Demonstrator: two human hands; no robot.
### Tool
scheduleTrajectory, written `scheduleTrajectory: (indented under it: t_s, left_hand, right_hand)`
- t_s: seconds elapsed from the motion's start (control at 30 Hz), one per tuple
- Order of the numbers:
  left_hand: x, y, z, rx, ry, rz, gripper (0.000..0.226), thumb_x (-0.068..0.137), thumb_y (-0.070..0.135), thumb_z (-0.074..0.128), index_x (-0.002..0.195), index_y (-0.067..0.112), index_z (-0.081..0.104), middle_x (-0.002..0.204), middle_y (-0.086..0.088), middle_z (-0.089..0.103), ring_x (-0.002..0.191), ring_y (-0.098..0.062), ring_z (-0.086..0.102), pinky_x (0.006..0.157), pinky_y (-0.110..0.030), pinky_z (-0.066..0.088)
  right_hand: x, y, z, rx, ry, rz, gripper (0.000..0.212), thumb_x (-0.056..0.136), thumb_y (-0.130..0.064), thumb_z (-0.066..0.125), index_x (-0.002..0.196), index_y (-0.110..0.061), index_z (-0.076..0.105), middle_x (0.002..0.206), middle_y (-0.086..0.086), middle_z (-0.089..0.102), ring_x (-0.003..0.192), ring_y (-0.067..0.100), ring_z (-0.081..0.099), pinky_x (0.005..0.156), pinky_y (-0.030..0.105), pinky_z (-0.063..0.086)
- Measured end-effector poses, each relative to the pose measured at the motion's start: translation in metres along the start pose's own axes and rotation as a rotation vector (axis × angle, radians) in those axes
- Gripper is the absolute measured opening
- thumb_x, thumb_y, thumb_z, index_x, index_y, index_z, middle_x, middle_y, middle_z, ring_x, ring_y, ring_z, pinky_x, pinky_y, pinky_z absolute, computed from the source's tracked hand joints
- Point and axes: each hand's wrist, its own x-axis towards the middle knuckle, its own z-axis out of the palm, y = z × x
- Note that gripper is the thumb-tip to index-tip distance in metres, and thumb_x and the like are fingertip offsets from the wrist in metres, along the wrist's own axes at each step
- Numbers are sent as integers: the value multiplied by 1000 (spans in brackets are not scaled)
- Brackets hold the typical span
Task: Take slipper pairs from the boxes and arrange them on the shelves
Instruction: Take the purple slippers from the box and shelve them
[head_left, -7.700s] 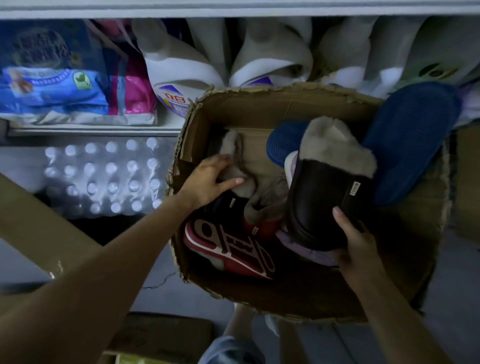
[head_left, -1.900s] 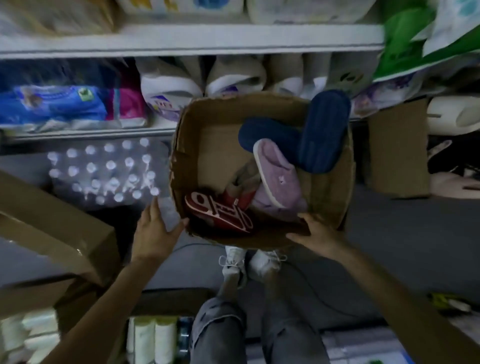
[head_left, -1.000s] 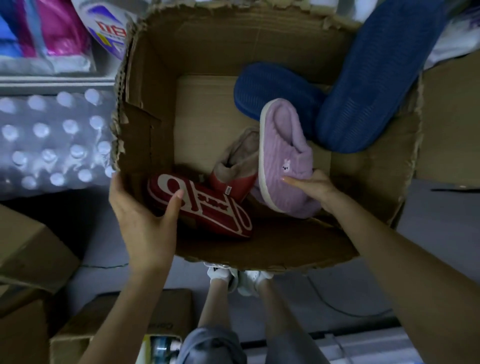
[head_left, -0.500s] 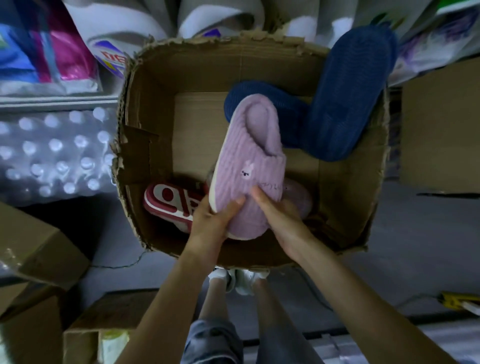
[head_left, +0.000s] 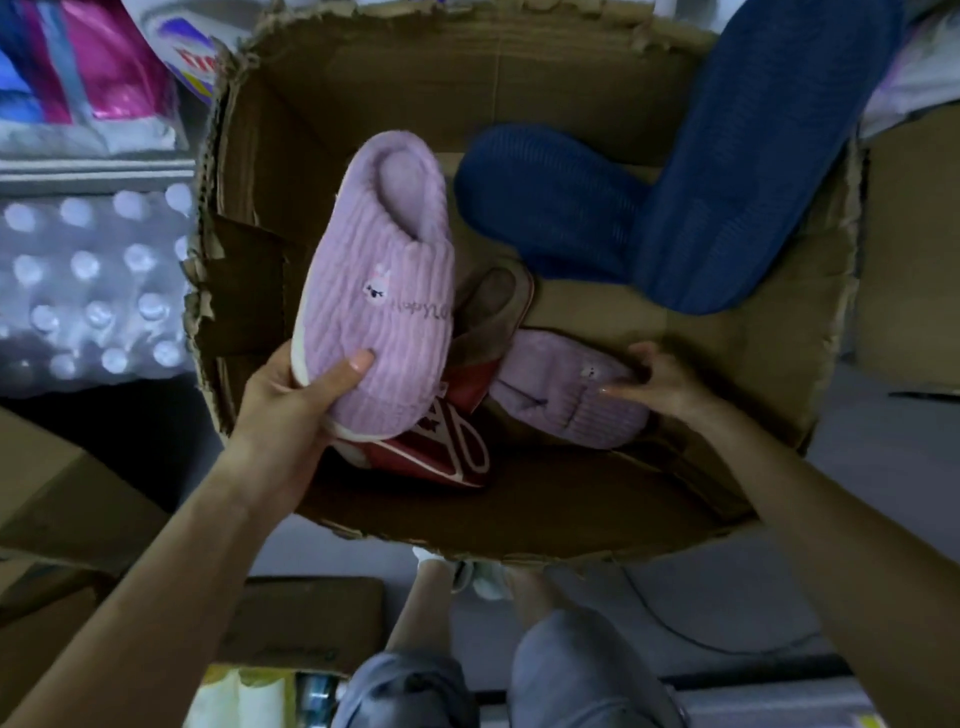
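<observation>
Left hand (head_left: 291, 410) grip was wrapped round the toe end of the lilac slipper (head_left: 379, 291), thumb on the upper. The slipper was held over the box (head_left: 779, 364), long axis running straight away from the grip, heel far, upper up. Right hand (head_left: 660, 379) grip had fingers curled onto the mate (head_left: 566, 395), low in the box just right of the left grip, axis roughly crosswise. I'd pinch the upper firmly, lift clear of the red slipper (head_left: 431, 447), then align toes.

Dim light over grey floor (head_left: 893, 467) and a shelf (head_left: 93, 169) of wrapped packs (head_left: 104, 67).
</observation>
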Motion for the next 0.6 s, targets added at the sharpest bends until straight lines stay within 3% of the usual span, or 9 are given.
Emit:
scheduleTrajectory:
  t_s: [0.1,0.2,0.3,0.37,0.43,0.5,0.6]
  left_hand:
    - [5,-11,-8,-7,-2,-15,59,75,18,68,132,19,53,121,1,67,107,-16,66,79,-33,59]
    - [4,-21,-9,-34,4,-33,57,78,16,68,132,22,54,119,3,68,106,-15,67,76,-30,59]
    - [-2,-26,-4,-52,15,-56,53,78,15,68,128,26,56,114,6,70,100,-10,68,72,-26,59]
    - [-8,-26,-1,-68,2,-75,54,79,14,68,130,25,55,117,5,69,105,-13,67,76,-28,58]
    - [-16,-21,4,-98,-16,-88,54,80,13,66,131,26,55,120,3,68,109,-15,65,76,-29,58]
    - [-27,-11,12,-114,-38,-99,50,81,14,65,129,28,56,118,3,69,107,-16,66,75,-28,59]
    - [-53,9,28,-130,-76,-103,50,82,16,65,129,29,54,117,2,69,107,-18,66,77,-30,59]
  right_hand:
    - [12,7,12,134,18,103,91,70,-34,82,144,-12,34,146,14,41,130,30,44,104,45,41]
    - [10,9,21,167,23,159,97,70,-33,83,147,-7,29,148,16,38,133,31,41,106,42,39]
    - [-8,5,17,101,34,142,78,75,-39,78,137,-6,44,135,13,52,120,28,52,94,37,45]
    - [-26,-2,10,124,85,69,65,79,-36,75,132,-9,48,123,2,56,115,25,55,91,34,46]
    - [-49,-15,0,234,141,2,55,83,-29,72,129,-11,50,111,-4,52,107,21,55,85,30,43]
    - [-75,-26,-12,299,192,-44,38,81,-32,73,112,-19,55,106,-3,57,94,15,56,82,31,46]
    - [-122,-31,-35,553,222,3,40,76,-38,77,105,-16,59,106,4,64,91,18,62,81,34,53]
